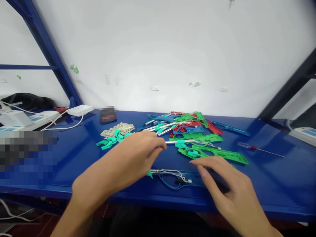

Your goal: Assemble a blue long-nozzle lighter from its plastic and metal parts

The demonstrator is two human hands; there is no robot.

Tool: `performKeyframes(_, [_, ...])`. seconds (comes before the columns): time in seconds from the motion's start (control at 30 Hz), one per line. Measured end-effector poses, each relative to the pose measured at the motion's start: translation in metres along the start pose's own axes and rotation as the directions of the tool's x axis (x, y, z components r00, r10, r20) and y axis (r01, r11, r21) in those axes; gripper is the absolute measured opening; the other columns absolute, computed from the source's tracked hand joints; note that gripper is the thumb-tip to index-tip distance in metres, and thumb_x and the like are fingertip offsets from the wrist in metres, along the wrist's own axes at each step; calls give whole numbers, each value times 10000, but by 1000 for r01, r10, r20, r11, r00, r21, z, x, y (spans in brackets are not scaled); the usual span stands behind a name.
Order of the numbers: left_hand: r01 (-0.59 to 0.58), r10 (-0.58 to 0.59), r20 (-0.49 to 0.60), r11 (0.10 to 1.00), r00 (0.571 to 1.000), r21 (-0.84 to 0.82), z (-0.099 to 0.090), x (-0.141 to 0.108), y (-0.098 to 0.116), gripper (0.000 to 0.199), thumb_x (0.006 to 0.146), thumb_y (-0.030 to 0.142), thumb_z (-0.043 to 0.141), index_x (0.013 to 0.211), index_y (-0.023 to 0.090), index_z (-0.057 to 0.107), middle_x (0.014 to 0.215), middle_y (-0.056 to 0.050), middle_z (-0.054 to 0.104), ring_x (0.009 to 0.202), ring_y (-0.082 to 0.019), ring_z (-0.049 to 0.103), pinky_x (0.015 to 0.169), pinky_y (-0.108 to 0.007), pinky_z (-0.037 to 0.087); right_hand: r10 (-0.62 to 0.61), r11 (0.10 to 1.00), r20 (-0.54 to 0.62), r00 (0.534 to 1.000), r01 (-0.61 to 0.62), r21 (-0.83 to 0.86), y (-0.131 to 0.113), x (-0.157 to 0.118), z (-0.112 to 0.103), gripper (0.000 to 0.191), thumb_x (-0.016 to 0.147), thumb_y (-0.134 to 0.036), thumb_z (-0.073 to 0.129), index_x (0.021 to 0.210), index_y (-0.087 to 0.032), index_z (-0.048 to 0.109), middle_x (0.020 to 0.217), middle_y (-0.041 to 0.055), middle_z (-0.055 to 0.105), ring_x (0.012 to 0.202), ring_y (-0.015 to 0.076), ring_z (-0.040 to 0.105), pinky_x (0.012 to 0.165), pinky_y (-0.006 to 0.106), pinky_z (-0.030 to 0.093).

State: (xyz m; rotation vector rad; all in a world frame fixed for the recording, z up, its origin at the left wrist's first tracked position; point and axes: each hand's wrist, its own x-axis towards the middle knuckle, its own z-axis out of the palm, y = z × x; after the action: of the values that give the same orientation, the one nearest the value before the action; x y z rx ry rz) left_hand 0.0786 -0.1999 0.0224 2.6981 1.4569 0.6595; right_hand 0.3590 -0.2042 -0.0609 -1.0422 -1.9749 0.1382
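- The blue shell (194, 174) lies on the table (278, 184) by the person's hands. Its right end is hidden under the right hand, so I can't see its whole shape.
- White wires (172, 172) and a small black part (181, 180) sit in the blue shell. A silver tube (155, 171) pokes out of its left end, and the left hand hides some of that.
- The left hand (140, 151) is above the left end of the blue shell. Its fingers are curled in close, but I can't tell if they pinch anything.
- The right hand (227, 184) is over the right end of the blue shell. Its thumb and pointing finger are a little apart, with nothing seen between them. I can't tell if it touches the shell.
- Behind the blue shell is a messy heap of green shells (232, 156), red shells (215, 127) and more tubes, covering each other up.
- Left of the blue shell are teal clips (107, 143), partly behind the left arm. Farther back, a dark box (108, 115) is too blurry to read.
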Motion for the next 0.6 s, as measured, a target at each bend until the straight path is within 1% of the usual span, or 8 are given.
performKeyframes(0.1, [203,-202,-25,978,979,56,-23,-7,-21,269,1077,298,542,1161,341,794,1160,18,820,1025,-244,734,881,-378,526,31,999,15,999,-30,-27,0,2,1,166,1089,-350,592,1132,-369,751,1119,-35,805,1033,197,768,903,326,584])
performKeyframes(0.17, [330,-326,-53,939,944,96,-38,-13,-37,288,1048,327,563,1208,347,802,1234,6,817,1095,-278,735,908,-386,537,19,998,8,1000,-19,-53,-1,4,1,171,1080,-355,596,1121,-370,761,1115,-36,816,1017,201,784,883,328,604])
performKeyframes(0.2, [382,-377,-69,919,924,100,-44,-17,-44,298,1039,336,564,1208,339,809,1231,-3,824,1091,-284,745,917,-390,542,3,998,-2,1000,-3,-64,-1,4,1,172,1073,-356,599,1111,-366,767,1107,-34,823,1000,204,794,864,327,616])
performKeyframes(0.27, [452,-451,-38,886,892,103,-51,-23,-58,335,1028,328,542,1215,319,819,1232,-21,832,1071,-292,763,911,-390,555,-32,997,-26,999,30,-76,0,6,1,177,1061,-354,603,1088,-356,778,1090,-24,836,966,214,811,818,328,639])
performKeyframes(0.37, [516,-519,-13,845,854,141,-54,-31,-76,356,1001,299,529,1189,278,829,1247,-54,832,1095,-317,767,909,-396,560,-85,993,-50,995,80,-91,2,6,2,187,1062,-374,595,1097,-371,779,1095,-25,846,954,231,824,788,353,661])
performKeyframes(0.47, [545,-553,31,828,832,133,-50,-33,-87,359,979,274,539,1195,259,826,1288,-78,819,1135,-326,760,935,-394,553,-112,987,-60,992,104,-124,5,6,2,181,1070,-400,593,1115,-394,768,1104,-52,848,958,225,828,795,357,665])
performKeyframes(0.53, [541,-550,64,833,833,113,-47,-30,-89,355,967,244,542,1180,260,825,1238,-74,829,1083,-308,766,901,-373,545,-125,983,-71,990,113,-148,6,5,3,172,1068,-410,597,1114,-396,762,1100,-68,848,952,208,829,790,336,659])
performKeyframes(0.6, [521,-529,91,848,844,102,-44,-25,-86,355,955,195,527,1130,262,828,1102,-55,837,968,-276,762,828,-346,527,-142,978,-79,987,127,-167,7,6,4,170,1068,-414,595,1116,-394,756,1101,-80,847,953,192,830,793,316,651])
